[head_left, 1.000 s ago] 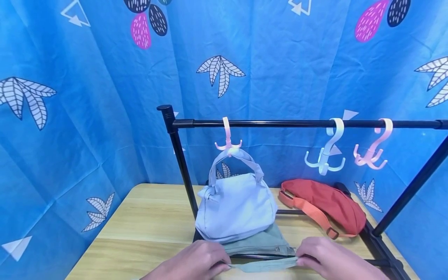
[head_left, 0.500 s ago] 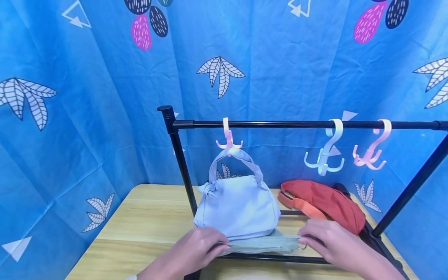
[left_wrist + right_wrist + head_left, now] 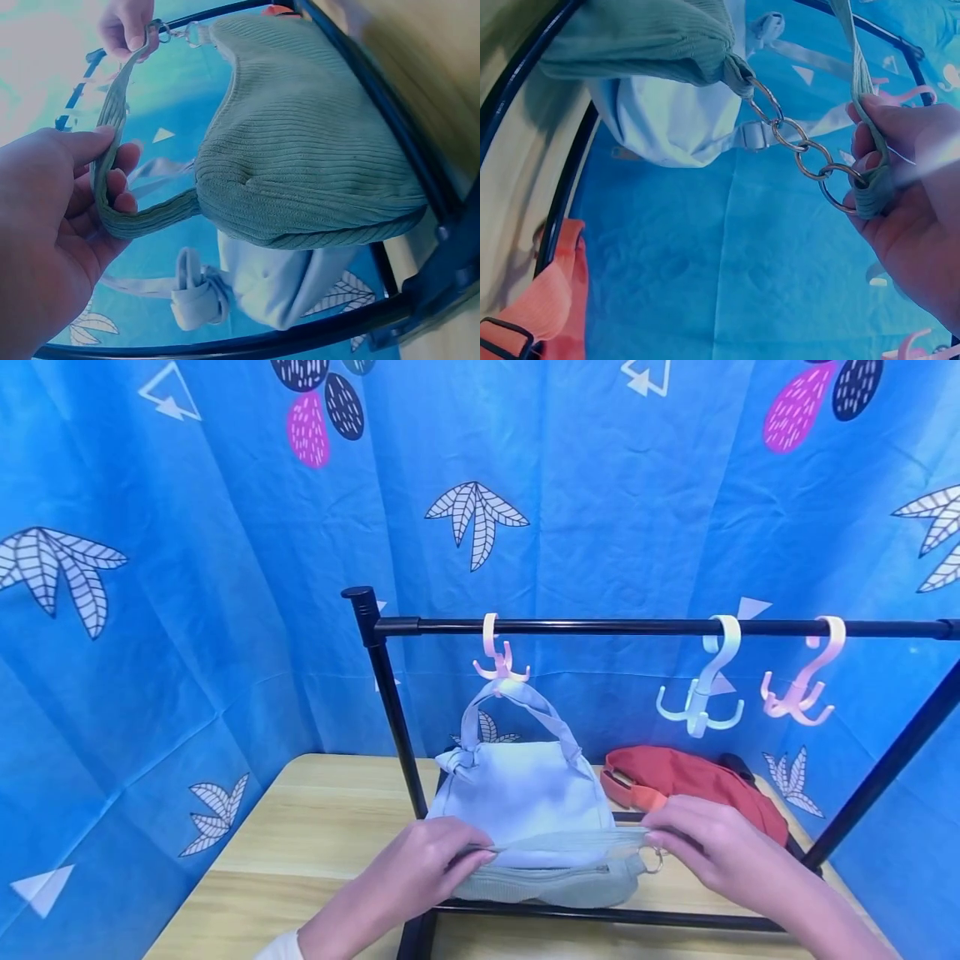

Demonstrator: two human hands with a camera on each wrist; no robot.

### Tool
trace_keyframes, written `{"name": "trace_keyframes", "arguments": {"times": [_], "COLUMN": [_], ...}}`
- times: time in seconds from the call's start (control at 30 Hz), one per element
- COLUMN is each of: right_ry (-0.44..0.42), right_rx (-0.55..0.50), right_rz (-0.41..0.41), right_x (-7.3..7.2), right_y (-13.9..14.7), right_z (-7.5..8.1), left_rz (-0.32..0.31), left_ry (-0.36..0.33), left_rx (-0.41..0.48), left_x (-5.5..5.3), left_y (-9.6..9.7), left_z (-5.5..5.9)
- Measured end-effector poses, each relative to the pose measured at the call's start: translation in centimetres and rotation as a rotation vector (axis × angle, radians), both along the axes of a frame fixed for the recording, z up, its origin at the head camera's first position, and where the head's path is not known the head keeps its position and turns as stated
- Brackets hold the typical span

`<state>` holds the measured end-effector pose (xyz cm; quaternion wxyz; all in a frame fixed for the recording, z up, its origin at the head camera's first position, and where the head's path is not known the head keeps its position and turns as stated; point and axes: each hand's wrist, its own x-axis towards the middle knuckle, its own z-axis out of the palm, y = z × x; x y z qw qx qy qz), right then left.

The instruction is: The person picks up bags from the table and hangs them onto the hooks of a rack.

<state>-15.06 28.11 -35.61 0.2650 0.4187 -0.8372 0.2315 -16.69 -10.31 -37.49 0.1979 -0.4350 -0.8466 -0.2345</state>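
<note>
A green corduroy shoulder bag [image 3: 307, 127] hangs by its strap [image 3: 562, 840] between my two hands, in front of a pale blue handbag [image 3: 525, 785]. My left hand [image 3: 420, 864] pinches the strap's left part between thumb and fingers. My right hand [image 3: 712, 839] pinches its right end, beside a chain of metal rings [image 3: 802, 146] that joins strap to bag. By its looped handle, the pale blue handbag hangs on a pink hook hanger [image 3: 500, 664]. In the head view the green bag covers the handbag's lower part.
A black rack's top bar [image 3: 600, 627] also carries a light blue hook hanger [image 3: 701, 693] and another pink hook hanger [image 3: 802, 685]. Behind my right hand, a red waist bag [image 3: 697, 781] lies on the wooden table [image 3: 300, 827]. A lower bar [image 3: 675, 920] crosses near the front.
Both hands have risen and moved forward with the strap, lifting the green bag up in front of the handbag. The handbag and its pink hanger have shifted slightly right.
</note>
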Motion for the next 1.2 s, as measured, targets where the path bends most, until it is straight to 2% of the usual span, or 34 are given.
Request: {"name": "trace_keyframes", "arguments": {"times": [0.2, 0.37, 0.7, 0.8, 0.93, 1.03, 1.2], "right_ry": [0.043, 0.062, 0.095, 0.114, 0.095, 0.088, 0.133], "right_rx": [-0.006, -0.013, -0.04, -0.037, -0.058, -0.07, -0.075], "right_rz": [-0.022, -0.079, -0.134, -0.157, -0.162, -0.175, -0.204], "right_x": [0.0, 0.2, 0.6, 0.8, 1.0, 1.1, 0.8], "right_y": [0.3, 0.6, 1.4, 1.8, 2.3, 2.5, 3.0], "right_z": [1.0, 2.0, 3.1, 3.4, 3.7, 3.9, 4.3], "left_rz": [-0.02, -0.023, -0.031, -0.044, -0.058, -0.047, -0.024], "left_ry": [0.054, 0.095, 0.095, 0.101, 0.092, 0.084, 0.066], "left_rx": [0.042, 0.074, 0.138, 0.147, 0.161, 0.165, 0.155], "left_x": [-0.2, -0.5, -0.5, -0.5, -0.5, -0.4, -0.6], "left_y": [0.4, 0.9, 2.0, 2.4, 3.0, 3.5, 4.3], "left_z": [0.9, 1.8, 3.8, 4.1, 4.6, 5.0, 5.6]}}
